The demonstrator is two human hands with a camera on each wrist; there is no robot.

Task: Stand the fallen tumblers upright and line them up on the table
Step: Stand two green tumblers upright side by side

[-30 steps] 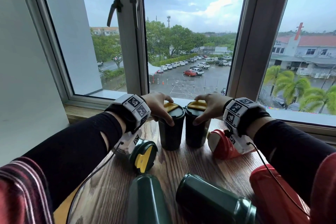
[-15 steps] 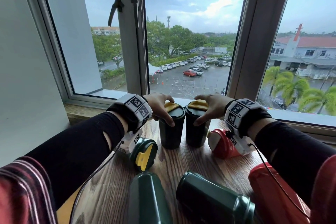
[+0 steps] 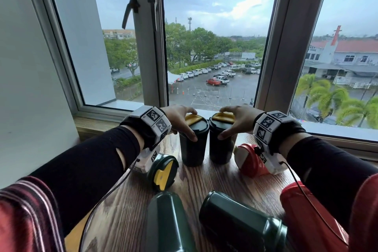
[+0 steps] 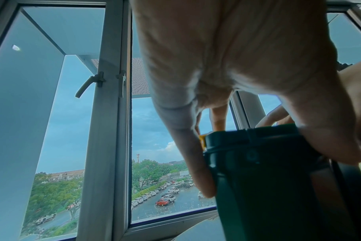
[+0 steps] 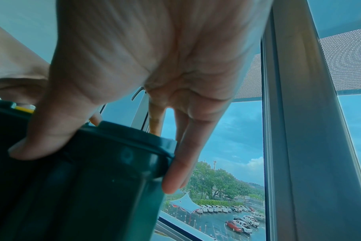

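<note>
Two dark green tumblers with yellow lid tabs stand upright side by side near the window. My left hand (image 3: 180,120) grips the left tumbler (image 3: 193,149) by its lid rim, thumb in front; the left wrist view shows fingers curled over that tumbler (image 4: 268,179). My right hand (image 3: 237,121) grips the right tumbler (image 3: 221,149) the same way, and the right wrist view shows its lid (image 5: 93,163) under thumb and fingers. Fallen on the table lie a green tumbler with a yellow lid (image 3: 163,172), two green ones (image 3: 167,225) (image 3: 241,225) near me, and two red ones (image 3: 251,159) (image 3: 306,217).
The wooden table (image 3: 196,182) runs up to the window sill (image 3: 98,125). A window frame with a handle (image 3: 131,10) stands behind the tumblers. A grey wall (image 3: 30,88) closes the left side. My dark sleeves cross the table's front corners.
Both hands stay on the two upright tumblers in the same spots; no visible movement of hands or tumblers.
</note>
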